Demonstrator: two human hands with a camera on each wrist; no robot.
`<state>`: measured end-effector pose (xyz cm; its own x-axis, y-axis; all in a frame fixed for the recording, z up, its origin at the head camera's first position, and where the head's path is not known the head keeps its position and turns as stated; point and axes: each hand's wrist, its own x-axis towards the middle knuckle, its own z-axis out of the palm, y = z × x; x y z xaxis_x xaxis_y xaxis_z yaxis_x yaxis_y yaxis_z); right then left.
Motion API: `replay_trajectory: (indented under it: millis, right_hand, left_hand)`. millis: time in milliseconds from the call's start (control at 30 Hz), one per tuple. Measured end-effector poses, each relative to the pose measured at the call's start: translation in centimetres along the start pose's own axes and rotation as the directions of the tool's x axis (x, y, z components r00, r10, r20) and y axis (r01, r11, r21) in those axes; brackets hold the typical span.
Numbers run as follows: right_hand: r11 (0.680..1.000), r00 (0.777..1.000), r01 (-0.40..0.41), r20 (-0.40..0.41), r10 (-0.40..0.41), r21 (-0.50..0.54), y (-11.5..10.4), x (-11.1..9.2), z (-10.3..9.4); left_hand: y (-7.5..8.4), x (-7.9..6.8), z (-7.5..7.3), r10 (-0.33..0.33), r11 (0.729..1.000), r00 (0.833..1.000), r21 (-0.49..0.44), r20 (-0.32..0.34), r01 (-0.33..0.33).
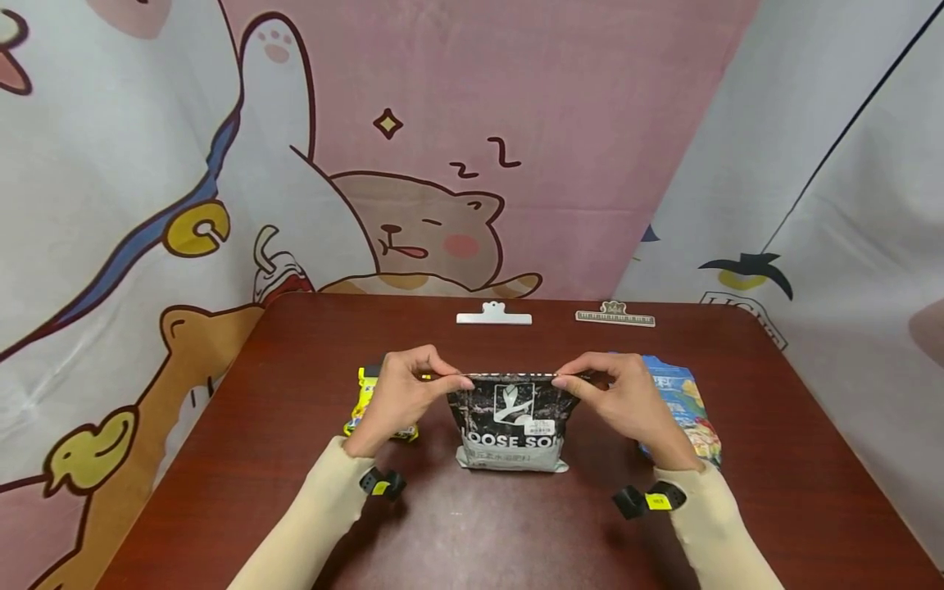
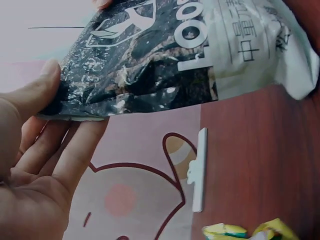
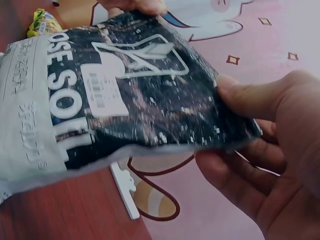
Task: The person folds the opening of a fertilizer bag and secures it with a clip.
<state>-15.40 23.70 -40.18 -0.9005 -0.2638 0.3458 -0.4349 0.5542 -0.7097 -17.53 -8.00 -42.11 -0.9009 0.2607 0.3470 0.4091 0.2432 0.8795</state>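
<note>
A black and white plastic bag [image 1: 509,422] printed "LOOSE SOIL" stands upright at the middle of the table, its top edge stretched between both hands. My left hand [image 1: 401,393] pinches the top left corner between thumb and fingers. At the top right corner, my right hand [image 1: 627,401] does the same. The right wrist view shows a white barcode label [image 3: 103,90] on the bag's front. In the left wrist view the bag [image 2: 145,60] hangs from the thumb and fingers at its top edge.
Behind my left hand lies a yellow packet [image 1: 364,399], and a blue packet [image 1: 682,401] lies partly behind my right hand. Along the table's far edge are a plain white clip [image 1: 494,317] and a clip with a piano-key pattern [image 1: 615,318]. A printed cloth [image 1: 590,123] hangs behind the table.
</note>
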Motion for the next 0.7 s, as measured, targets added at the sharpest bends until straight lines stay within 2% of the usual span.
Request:
replay_trajectory:
  millis: [133, 333, 500, 700]
  right_hand:
    - [0.999, 0.999, -0.042, -0.012, 0.042, 0.007, 0.47, -0.35, -0.33]
    - [0.998, 0.997, 0.014, -0.077, -0.019, -0.055, 0.41, -0.31, -0.21]
    - [0.994, 0.991, 0.062, -0.112, -0.072, -0.095, 0.23, -0.26, -0.08]
    - [0.995, 0.995, 0.039, -0.090, -0.047, -0.096, 0.49, -0.29, -0.34]
  left_hand:
    - [-0.32, 0.04, 0.04, -0.041, 0.998, 0.999, -0.058, -0.014, 0.040]
    - [-0.48, 0.10, 0.03, -0.048, 0.995, 0.999, -0.088, -0.005, 0.048]
    - [-0.35, 0.24, -0.10, 0.002, 0.998, 0.999, -0.058, 0.036, 0.000]
    - [0.17, 0.64, 0.11, 0.075, 0.997, 0.986, -0.017, 0.149, -0.073]
